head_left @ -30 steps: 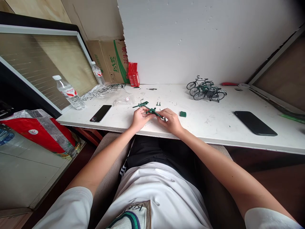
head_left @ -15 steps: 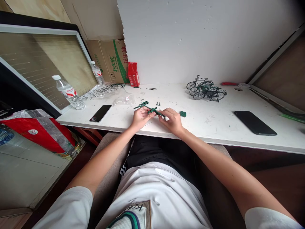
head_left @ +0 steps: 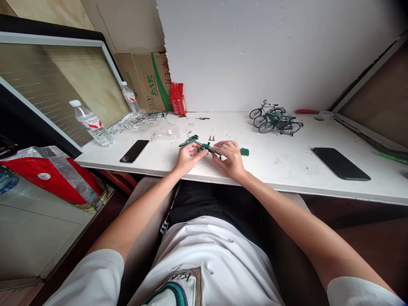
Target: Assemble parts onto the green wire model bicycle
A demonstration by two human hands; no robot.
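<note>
Both hands meet at the near edge of the white table [head_left: 287, 170]. My left hand [head_left: 186, 158] and my right hand [head_left: 231, 159] pinch a small green model bicycle frame [head_left: 207, 148] between their fingertips, left hand on its left end, right hand on its right end. Another green frame part [head_left: 188, 140] lies just beyond my left hand. A small green block [head_left: 244, 151] sits right of my right hand. Tiny metal bits [head_left: 211, 138] lie just behind the frame.
Finished green model bicycles [head_left: 276, 120] stand at the back right. One black phone [head_left: 134, 151] lies left, another black phone [head_left: 341, 163] right. Two water bottles [head_left: 91, 123], plastic bags of parts [head_left: 140, 121], a red box [head_left: 179, 102] and a cardboard carton [head_left: 148, 80] line the back left.
Both hands have shifted slightly away from me with the green frame; my right hand's fingers have moved a little along it.
</note>
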